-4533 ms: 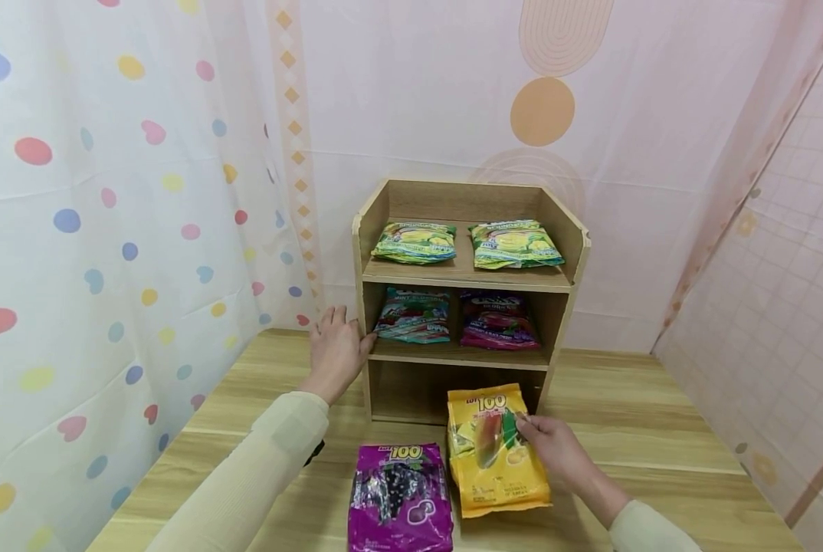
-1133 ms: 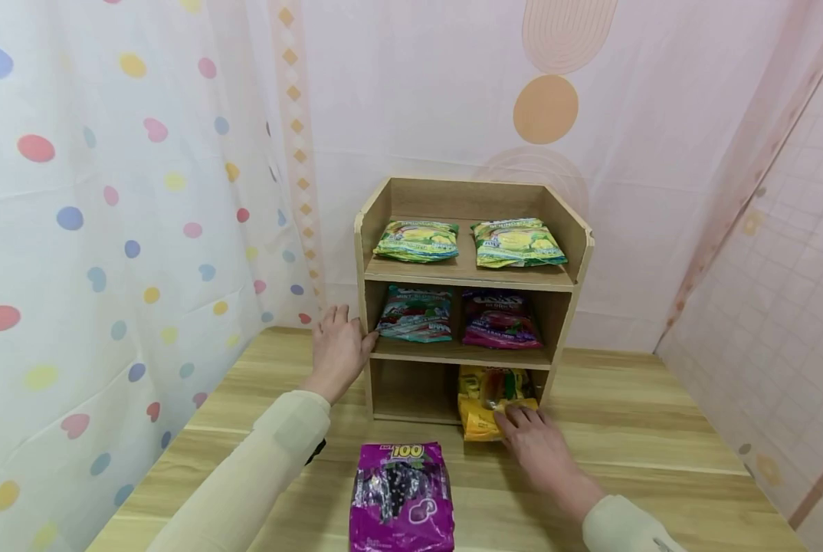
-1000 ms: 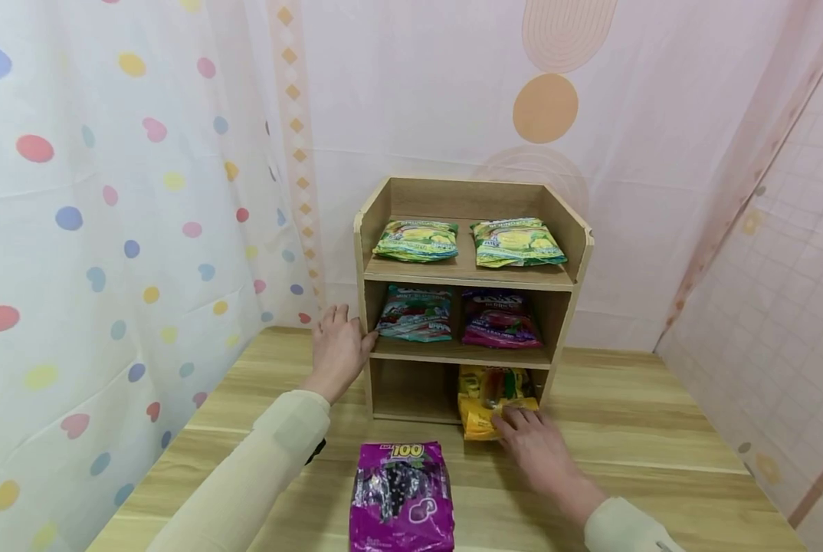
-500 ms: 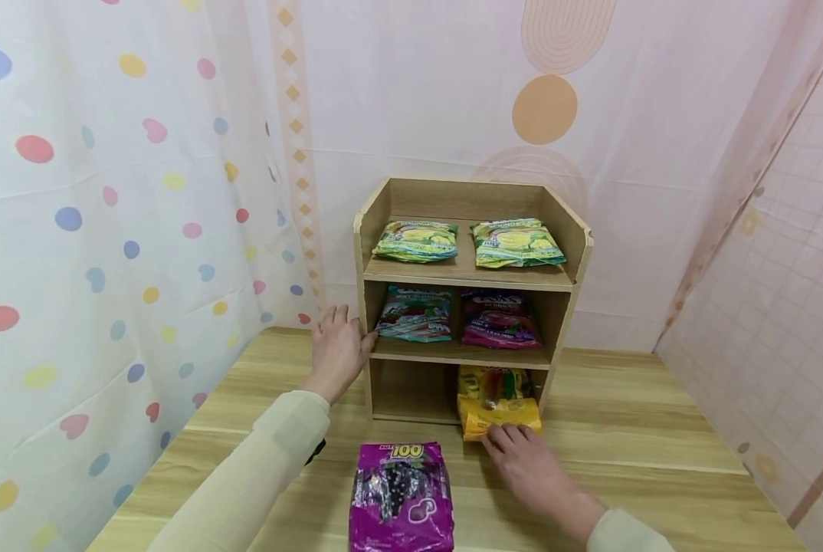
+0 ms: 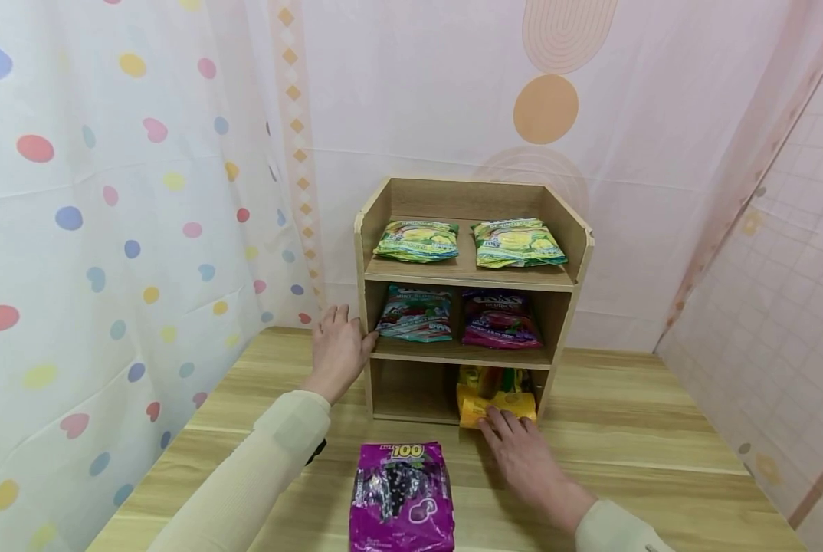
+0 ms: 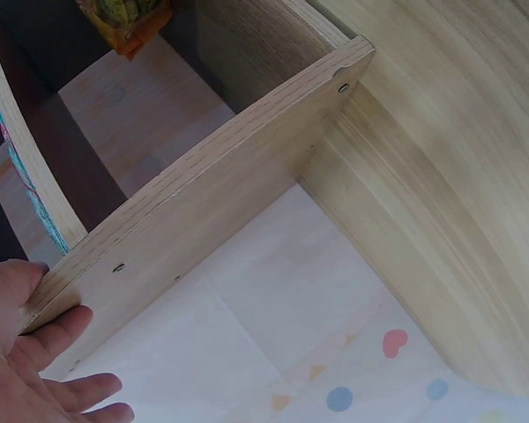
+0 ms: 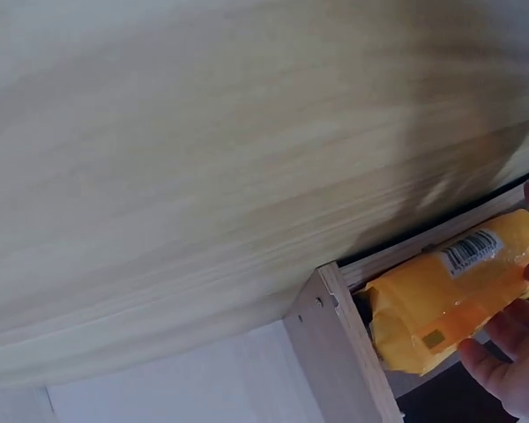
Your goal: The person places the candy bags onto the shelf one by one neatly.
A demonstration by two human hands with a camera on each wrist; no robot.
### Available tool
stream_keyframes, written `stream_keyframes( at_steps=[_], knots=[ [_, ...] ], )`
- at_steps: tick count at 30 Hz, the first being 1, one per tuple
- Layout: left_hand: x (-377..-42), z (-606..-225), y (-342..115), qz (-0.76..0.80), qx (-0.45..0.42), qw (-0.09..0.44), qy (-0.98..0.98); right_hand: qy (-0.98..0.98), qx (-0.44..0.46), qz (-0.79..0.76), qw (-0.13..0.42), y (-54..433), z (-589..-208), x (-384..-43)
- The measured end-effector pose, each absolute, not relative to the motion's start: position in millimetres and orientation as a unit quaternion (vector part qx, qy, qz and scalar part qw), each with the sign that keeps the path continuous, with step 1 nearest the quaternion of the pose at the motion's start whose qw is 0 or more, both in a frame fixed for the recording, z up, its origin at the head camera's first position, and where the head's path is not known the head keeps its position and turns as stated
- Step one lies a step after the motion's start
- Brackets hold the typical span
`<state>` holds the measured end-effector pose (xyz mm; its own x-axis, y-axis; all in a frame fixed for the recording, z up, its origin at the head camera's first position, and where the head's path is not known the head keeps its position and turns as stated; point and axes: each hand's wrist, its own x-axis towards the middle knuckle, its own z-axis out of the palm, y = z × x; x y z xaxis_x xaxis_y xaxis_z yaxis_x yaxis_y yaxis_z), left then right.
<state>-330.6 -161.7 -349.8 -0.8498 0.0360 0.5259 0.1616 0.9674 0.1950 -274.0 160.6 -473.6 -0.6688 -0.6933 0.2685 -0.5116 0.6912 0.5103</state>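
A small wooden shelf unit (image 5: 468,360) with three levels stands on the table. My left hand (image 5: 338,354) holds its left side panel (image 6: 203,181), the thumb inside and the fingers along the outer face. On the bottom level at the right lies a yellow candy bag (image 5: 497,409), its lower end folded toward me. My right hand (image 5: 525,461) has thumb and fingers around that end; the right wrist view shows the barcode end of the yellow bag (image 7: 463,278) beside the fingers. A purple candy bag (image 5: 402,498) lies on the table in front of the unit.
Two green-yellow candy bags (image 5: 417,241) lie on the top level. The middle level bears a teal bag (image 5: 417,314) and a dark purple-pink bag (image 5: 500,318). Behind the table (image 5: 632,429) hang a dotted curtain (image 5: 142,253) and pale pink cloth.
The yellow bag went from my right hand in front of the unit into the bottom right space. In the last half second it slid slightly deeper, the hand following. My left hand stays put.
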Motion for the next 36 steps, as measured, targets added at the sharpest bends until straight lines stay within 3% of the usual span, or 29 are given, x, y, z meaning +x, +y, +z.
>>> stream_keyframes(
  at_steps=[17,36],
  knots=[
    [-330.5,-348.7,-160.9,-0.115,-0.048,0.262,-0.957,-0.881,0.368,-0.158,0.253,163.6,-476.0,-271.5],
    [-328.3,-347.8,-160.8,-0.115,-0.051,0.269,-0.955,-0.895,0.354,-0.138,0.233,164.8,-480.2,-274.2]
  ],
)
